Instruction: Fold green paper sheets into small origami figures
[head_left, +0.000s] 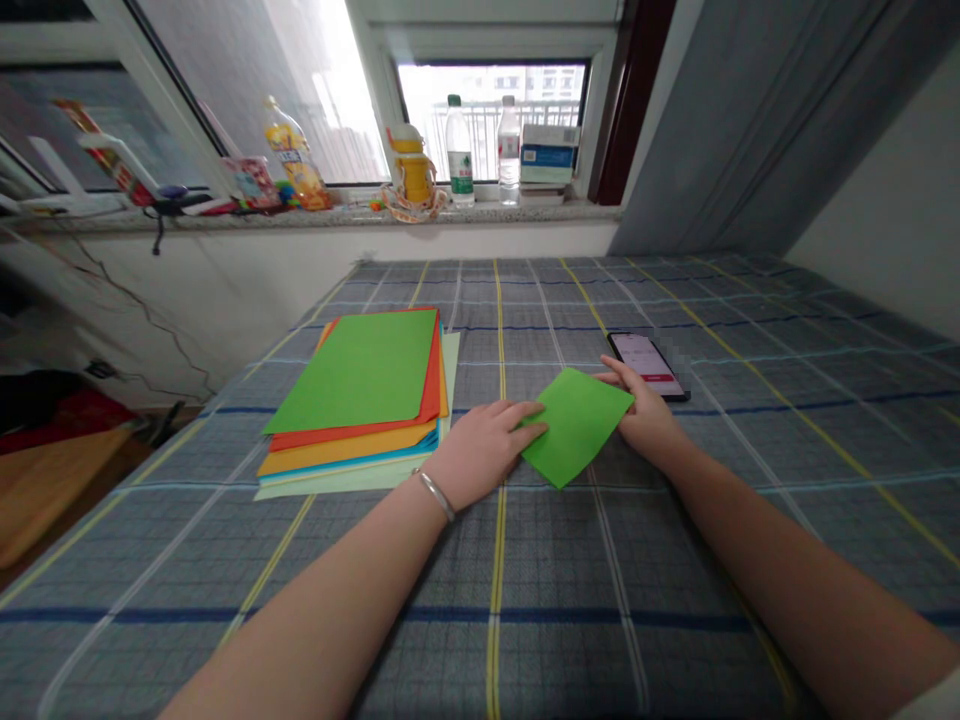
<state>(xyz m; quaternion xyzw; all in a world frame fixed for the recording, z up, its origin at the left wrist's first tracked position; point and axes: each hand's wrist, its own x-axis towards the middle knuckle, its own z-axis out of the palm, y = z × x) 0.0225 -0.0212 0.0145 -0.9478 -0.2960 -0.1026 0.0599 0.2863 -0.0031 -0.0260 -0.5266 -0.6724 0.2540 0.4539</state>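
Your forearms [315, 590] cross the checked bedspread [750, 590] to a green paper square [576, 428] mid-bed; left grip [480, 450] lies open on it, right grip [645, 405] curls at its corner, hold unclear, so steady it lightly.

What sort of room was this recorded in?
Probably a bedroom in a home, perhaps an upper-floor flat: a checked blue sheet seems to cover a bed, a water bottle stands on the windowsill, and a railing shows outside.
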